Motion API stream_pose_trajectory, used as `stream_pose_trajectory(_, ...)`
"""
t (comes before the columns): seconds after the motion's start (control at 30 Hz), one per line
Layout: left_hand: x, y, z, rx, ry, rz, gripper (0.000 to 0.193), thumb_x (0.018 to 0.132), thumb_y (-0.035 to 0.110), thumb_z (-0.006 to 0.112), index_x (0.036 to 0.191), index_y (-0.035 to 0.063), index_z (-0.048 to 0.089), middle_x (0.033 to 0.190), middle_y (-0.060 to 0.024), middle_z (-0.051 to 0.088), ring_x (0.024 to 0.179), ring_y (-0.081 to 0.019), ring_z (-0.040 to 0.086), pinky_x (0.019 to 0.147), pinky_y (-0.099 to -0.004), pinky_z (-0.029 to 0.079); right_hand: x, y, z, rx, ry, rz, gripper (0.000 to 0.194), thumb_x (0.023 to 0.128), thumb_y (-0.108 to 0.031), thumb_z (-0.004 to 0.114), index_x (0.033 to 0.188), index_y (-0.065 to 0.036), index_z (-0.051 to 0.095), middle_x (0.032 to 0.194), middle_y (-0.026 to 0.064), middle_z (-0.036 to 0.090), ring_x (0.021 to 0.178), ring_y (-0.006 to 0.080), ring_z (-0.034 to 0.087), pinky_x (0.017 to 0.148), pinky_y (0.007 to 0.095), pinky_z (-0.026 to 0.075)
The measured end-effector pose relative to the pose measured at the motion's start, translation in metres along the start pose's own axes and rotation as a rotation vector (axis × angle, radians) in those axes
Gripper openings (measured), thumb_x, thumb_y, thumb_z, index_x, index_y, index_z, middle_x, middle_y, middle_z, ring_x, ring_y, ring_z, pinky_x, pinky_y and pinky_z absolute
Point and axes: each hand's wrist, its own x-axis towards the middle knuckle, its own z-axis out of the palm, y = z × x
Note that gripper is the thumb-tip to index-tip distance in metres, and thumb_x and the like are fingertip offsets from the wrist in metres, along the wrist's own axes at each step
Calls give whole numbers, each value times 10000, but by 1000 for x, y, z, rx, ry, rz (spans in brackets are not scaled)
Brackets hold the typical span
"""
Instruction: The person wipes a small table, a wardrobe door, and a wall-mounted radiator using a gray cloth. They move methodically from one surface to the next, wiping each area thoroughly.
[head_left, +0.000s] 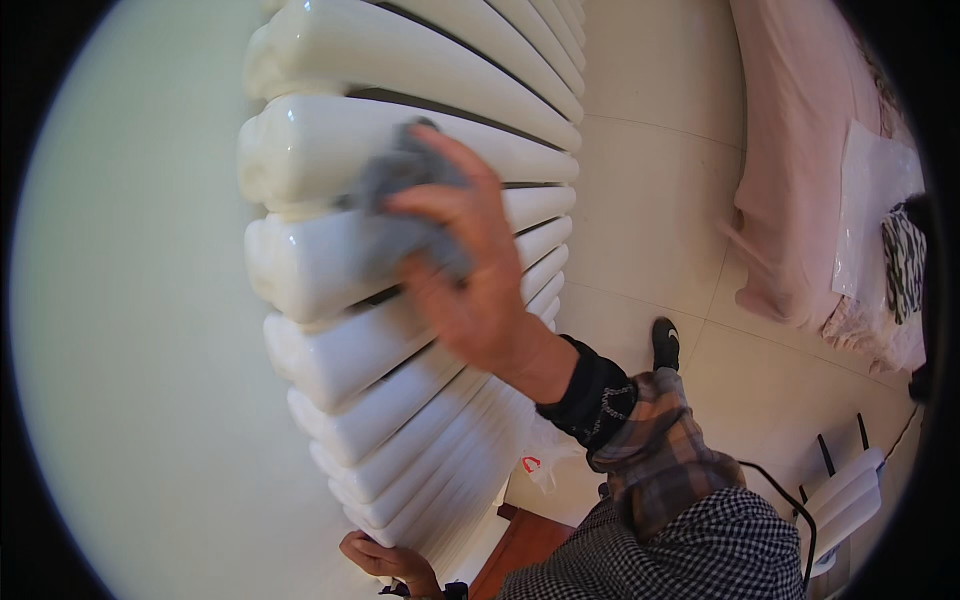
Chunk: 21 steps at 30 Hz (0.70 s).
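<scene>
A grey cloth (409, 180) lies bunched under the spread fingers of my right hand (480, 262), which presses it against a white column radiator (330, 266). Hand and cloth are both blurred. The cloth bridges two neighbouring glossy tubes near their rounded ends. At the bottom of the view, my left hand (390, 559) grips the radiator's end with bent fingers, part of it hidden behind the tubes. A black cuff and a plaid sleeve cover my right wrist and forearm.
A pale wall (150, 300) runs along the left. Pink bedding (795, 150) hangs at the right, with a clear plastic sheet (862, 202) and patterned fabric (902, 262) on it. A white chair (844, 487) stands lower right. A plastic bag (551, 457) sits beside the radiator on the tiled floor (645, 225).
</scene>
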Motion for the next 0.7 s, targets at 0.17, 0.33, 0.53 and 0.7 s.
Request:
stream_pose_trajectory(0.17,-1,-2,0,3,10,5,364,1126,275,369,882,28,478,865,-59,450,799,-199,436,767,-345,420,18,26,1,-114,53,-221,551,822,-71,718,1354,-58,580,1571,260,381,1456,490,357,1179,527,338)
stream_pose_trajectory(0.33,0,-5,1,9,10,46,361,1125,271,371,879,30,477,865,-60,453,799,-200,437,767,-346,422,-12,124,-26,-279,202,301,489,990,-154,594,1438,20,504,1531,269,450,1412,410,450,1162,424,376)
stream_pose_trajectory(0.53,1,-7,1,-8,43,40,360,1118,228,389,837,16,466,853,-82,445,782,-233,447,751,-366,408,47,76,-17,-23,335,529,483,1059,-311,543,1377,52,547,1386,262,590,1220,369,620,1056,397,471)
stream_pose_trajectory(0.7,1,-7,-1,1,20,29,348,1118,237,381,860,24,474,860,-70,451,791,-210,438,753,-357,413,80,-22,12,-100,-37,-358,514,918,-147,717,1408,-56,593,1561,260,416,1451,503,368,1173,515,346)
